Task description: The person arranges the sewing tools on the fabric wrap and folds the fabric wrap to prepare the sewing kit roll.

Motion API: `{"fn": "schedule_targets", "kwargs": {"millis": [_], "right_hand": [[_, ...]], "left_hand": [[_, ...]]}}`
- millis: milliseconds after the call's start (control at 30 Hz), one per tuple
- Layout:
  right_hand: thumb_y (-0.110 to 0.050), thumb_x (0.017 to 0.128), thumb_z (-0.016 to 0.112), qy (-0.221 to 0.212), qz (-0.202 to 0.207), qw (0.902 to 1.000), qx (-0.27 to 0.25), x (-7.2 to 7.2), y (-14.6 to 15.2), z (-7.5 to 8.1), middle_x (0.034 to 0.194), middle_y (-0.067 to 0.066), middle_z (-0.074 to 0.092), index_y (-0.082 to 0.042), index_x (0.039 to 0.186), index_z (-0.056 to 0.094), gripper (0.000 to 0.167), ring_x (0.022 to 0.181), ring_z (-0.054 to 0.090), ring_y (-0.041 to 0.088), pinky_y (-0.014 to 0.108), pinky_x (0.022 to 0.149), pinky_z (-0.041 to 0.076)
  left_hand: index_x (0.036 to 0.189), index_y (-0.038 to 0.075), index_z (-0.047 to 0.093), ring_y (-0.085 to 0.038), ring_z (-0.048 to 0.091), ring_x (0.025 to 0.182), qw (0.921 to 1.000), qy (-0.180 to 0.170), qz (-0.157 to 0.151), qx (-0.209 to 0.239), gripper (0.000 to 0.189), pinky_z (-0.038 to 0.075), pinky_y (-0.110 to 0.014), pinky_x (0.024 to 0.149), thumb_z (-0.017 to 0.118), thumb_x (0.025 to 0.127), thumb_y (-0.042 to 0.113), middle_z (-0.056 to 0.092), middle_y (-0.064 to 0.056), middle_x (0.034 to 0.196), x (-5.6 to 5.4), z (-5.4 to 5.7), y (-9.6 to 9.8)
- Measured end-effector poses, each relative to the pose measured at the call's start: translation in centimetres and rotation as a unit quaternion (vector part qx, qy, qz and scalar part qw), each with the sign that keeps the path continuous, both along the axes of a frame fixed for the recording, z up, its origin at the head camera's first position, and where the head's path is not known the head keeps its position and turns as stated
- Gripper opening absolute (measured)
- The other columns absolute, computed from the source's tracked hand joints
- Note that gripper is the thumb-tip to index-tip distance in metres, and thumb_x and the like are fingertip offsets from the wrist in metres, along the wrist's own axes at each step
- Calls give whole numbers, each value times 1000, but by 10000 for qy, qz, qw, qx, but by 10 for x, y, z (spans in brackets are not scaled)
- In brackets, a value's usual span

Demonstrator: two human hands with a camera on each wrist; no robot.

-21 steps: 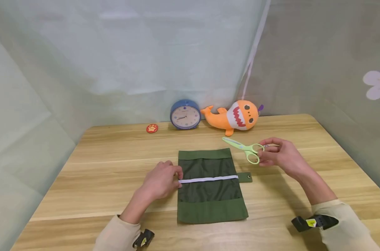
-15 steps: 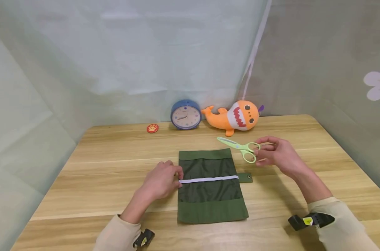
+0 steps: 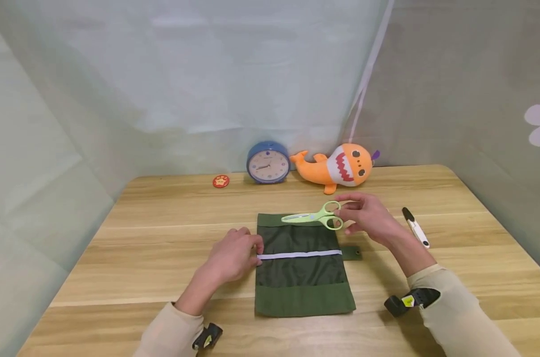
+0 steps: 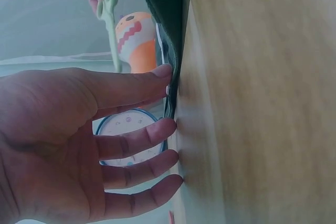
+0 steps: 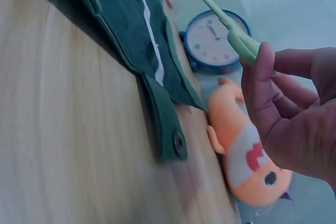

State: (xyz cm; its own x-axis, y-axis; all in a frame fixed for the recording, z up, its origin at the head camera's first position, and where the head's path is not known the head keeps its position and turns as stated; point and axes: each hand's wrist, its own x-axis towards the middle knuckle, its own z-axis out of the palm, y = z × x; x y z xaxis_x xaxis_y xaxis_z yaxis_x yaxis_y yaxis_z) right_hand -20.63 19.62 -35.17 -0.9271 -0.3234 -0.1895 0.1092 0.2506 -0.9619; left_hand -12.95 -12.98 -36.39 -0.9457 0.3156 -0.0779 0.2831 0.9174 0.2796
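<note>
My right hand (image 3: 369, 218) pinches the finger loops of pale green scissors (image 3: 315, 216), held level with the closed blades pointing left. The scissors hang above the far right edge of a dark green fabric roll-up pouch (image 3: 292, 302), which lies unrolled with a white elastic band (image 3: 297, 255) across it. My left hand (image 3: 233, 254) holds the pouch's left edge where the band ends, thumb and index finger at the cloth. In the left wrist view the other fingertips touch the wood, and the index fingertip is partly hidden behind the thumb.
A snap tab (image 3: 351, 253) sticks out from the pouch's right side. Right of my right hand lies a slim white tool with a black end (image 3: 415, 227). Along the back stand a blue clock (image 3: 268, 163) and an orange plush shark (image 3: 337, 168), with a red round badge (image 3: 221, 181) beside them.
My right hand has carried the scissors left, from beside the pouch to over its far edge, and the blades have levelled. The white tool has come into view. My left hand stays put.
</note>
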Motion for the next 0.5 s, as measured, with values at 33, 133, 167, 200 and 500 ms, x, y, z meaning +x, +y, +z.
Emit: {"fn": "schedule_targets", "kwargs": {"millis": [33,133,167,200,500], "right_hand": [[-6,101,67,-14,67,10000,11,-2,-3,-2,100,0,72,6,146,53,48,81,69,13,30,65,60],[-7,101,67,-30,240,9996,109,-8,-11,-8,102,3,68,4,146,55,47,81,65,13,28,62,58],[-7,101,68,-40,288,9995,128,-10,-14,-9,103,4,68,3,146,56,47,81,63,13,27,61,57],[-7,101,67,-45,344,9993,144,-12,-17,-11,105,5,68,2,146,56,47,80,62,14,26,60,55],[-8,103,62,18,708,9965,437,-21,-41,-14,101,7,67,0,145,59,43,74,56,14,25,55,48]], "left_hand": [[91,21,69,-29,58,98,10000,0,4,-3,17,54,-46,73,86,88,19,64,-5,102,0,0,0],[91,20,70,-29,58,98,10000,-4,14,-6,17,54,-46,72,87,88,19,64,-5,101,0,1,1],[91,20,70,-28,58,98,10000,-18,19,-11,17,54,-46,72,87,88,19,64,-4,101,0,1,1],[91,20,70,-28,58,98,10000,-25,24,-15,17,54,-46,72,87,88,19,64,-4,101,0,0,1],[90,21,69,-27,56,95,9999,-81,63,-27,18,53,-44,68,87,88,21,63,-3,99,-1,-1,1]]}}
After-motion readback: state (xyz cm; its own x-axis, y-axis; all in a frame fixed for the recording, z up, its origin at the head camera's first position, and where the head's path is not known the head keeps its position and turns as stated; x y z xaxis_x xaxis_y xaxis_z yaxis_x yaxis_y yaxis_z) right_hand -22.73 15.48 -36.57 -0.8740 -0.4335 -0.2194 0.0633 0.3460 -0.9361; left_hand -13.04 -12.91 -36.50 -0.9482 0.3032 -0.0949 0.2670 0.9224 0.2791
